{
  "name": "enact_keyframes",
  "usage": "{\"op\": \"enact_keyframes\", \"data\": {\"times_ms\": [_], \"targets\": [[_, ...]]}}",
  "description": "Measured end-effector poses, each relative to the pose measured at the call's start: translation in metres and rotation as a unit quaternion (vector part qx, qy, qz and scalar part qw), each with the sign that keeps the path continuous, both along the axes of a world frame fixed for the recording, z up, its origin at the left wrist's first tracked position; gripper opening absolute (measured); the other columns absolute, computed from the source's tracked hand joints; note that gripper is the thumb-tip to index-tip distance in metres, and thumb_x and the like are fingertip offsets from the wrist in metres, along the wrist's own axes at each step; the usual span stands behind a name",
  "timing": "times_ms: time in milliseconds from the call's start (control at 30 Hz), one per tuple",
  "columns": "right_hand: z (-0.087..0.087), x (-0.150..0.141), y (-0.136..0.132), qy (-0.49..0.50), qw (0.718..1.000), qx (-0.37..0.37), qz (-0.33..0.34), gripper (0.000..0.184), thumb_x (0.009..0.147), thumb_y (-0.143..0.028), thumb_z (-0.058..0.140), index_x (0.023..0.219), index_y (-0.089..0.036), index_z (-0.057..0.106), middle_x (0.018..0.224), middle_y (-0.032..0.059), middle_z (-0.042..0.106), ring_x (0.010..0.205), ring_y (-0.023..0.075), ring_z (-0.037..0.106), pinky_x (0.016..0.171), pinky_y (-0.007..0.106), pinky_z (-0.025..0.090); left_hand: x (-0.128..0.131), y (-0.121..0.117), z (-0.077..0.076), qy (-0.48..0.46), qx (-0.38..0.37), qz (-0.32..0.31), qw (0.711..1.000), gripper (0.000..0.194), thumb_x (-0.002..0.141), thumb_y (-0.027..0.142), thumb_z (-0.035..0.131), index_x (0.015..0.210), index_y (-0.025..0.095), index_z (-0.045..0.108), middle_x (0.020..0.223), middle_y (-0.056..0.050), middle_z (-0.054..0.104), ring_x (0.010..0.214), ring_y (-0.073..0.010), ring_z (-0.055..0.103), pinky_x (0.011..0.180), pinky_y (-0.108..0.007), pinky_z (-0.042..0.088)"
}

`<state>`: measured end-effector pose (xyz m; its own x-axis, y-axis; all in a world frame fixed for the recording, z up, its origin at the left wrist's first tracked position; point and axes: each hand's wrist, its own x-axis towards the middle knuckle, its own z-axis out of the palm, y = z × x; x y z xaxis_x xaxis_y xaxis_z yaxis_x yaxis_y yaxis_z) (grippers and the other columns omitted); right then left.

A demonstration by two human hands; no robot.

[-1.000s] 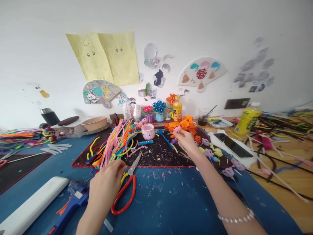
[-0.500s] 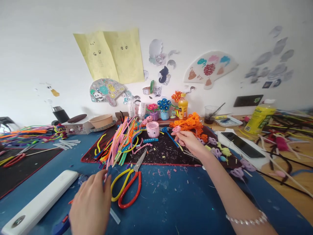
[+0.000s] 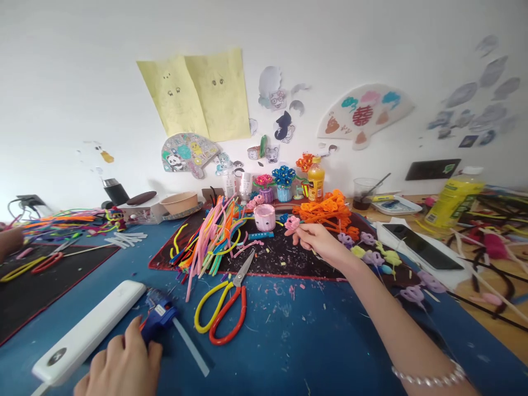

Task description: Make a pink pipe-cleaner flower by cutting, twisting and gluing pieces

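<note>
My right hand (image 3: 319, 242) pinches a small pink pipe-cleaner flower (image 3: 292, 224) above the dark mat, its fingertips closed below the petals. At the lower left my left hand (image 3: 124, 363) is curled over the handle of a blue glue gun (image 3: 160, 312), which lies on the blue table cover; the handle is mostly hidden under the fingers. A clear glue stick (image 3: 190, 346) sticks out from the gun. Scissors (image 3: 231, 297) with one yellow and one red handle lie between the hands, blades partly apart. A pink pot (image 3: 264, 218) with a small face stands behind them.
Loose pipe cleaners (image 3: 212, 231) pile up on the mat, with orange pieces (image 3: 325, 212) and lilac flowers (image 3: 373, 257) to the right. A long white case (image 3: 91, 333) lies left of the glue gun. A phone (image 3: 421, 247) lies at right. Another person's hand (image 3: 10, 242) shows far left.
My left hand has gone from beside the pipe cleaners and scissors down to the glue gun's handle. My right hand keeps the pink flower raised. The view has turned slightly left.
</note>
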<state>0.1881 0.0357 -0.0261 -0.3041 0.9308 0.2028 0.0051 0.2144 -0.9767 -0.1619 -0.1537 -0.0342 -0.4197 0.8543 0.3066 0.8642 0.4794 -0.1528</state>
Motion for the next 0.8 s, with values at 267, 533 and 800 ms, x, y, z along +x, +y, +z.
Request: {"op": "enact_keyframes", "data": {"times_ms": [267,533,800], "targets": [[0.000,-0.004,-0.002,-0.047,0.999,-0.009,0.008,0.039,0.082,-0.047,0.056,0.088,-0.011,0.069,0.069,0.0027,0.058,0.048,0.0083,0.036,0.049,0.025,0.028,-0.001,0.007,0.003,-0.017,-0.007,-0.004,1.000,0.053,0.089,0.032,0.029,0.127,0.004,0.053,0.095,-0.017,0.064,0.092,-0.0330,0.061,0.085,-0.041,0.046],[0.006,-0.009,-0.009,-0.053,0.999,0.004,0.009,0.040,0.084,-0.048,0.056,0.090,-0.012,0.071,0.070,0.0042,0.060,0.050,0.0095,0.038,0.050,0.025,0.031,0.003,-0.006,0.008,-0.103,0.125,-0.081,0.983,0.046,0.089,0.039,0.034,0.122,0.015,0.054,0.111,-0.013,0.063,0.101,-0.0292,0.061,0.081,-0.036,0.050],[0.024,-0.045,-0.045,-0.063,0.980,0.078,0.172,0.043,0.091,-0.052,0.050,0.076,-0.015,0.066,0.072,0.0020,0.059,0.065,0.0132,0.048,0.060,0.024,0.036,0.033,-0.007,0.015,-0.439,0.221,-0.162,0.856,0.048,0.065,0.065,0.065,0.083,0.021,0.068,0.064,-0.001,0.067,0.060,-0.0207,0.061,0.057,-0.028,0.052]]}}
